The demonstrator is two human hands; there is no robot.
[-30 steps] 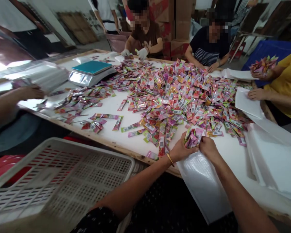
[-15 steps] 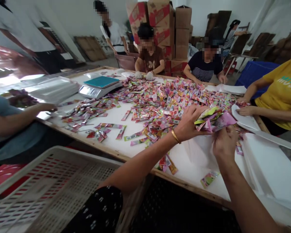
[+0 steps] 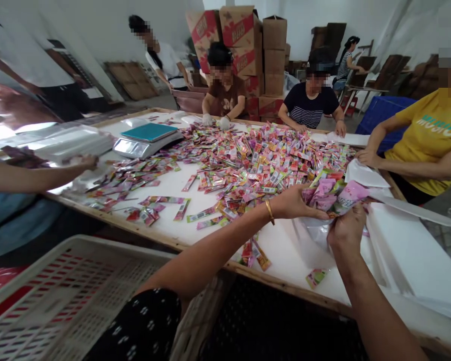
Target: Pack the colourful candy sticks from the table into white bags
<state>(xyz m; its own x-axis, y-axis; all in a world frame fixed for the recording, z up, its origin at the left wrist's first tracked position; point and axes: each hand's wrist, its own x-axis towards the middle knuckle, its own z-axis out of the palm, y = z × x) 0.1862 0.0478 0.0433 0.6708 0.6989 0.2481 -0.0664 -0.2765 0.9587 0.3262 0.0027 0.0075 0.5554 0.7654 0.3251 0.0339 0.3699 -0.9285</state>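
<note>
Sachets (image 3: 332, 193) in my left hand (image 3: 296, 203) are glossy printed foil-plastic, crinkled. Bag (image 3: 315, 233) pinched by my right hand (image 3: 346, 230) is thin shiny clear plastic film. Surface (image 3: 285, 245) is smooth matt white with a raw wood rim. Crate (image 3: 82, 296) is matt white perforated plastic. Scale (image 3: 146, 139) has a shiny metal front. Boxes (image 3: 244, 35) are matt cardboard. My bangle (image 3: 269, 212) is polished gold metal.

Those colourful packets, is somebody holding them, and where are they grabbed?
Yes. The left hand grips a bunch of packets at its lower ends. The right hand pinches the open edge of a white bag under them.
</note>
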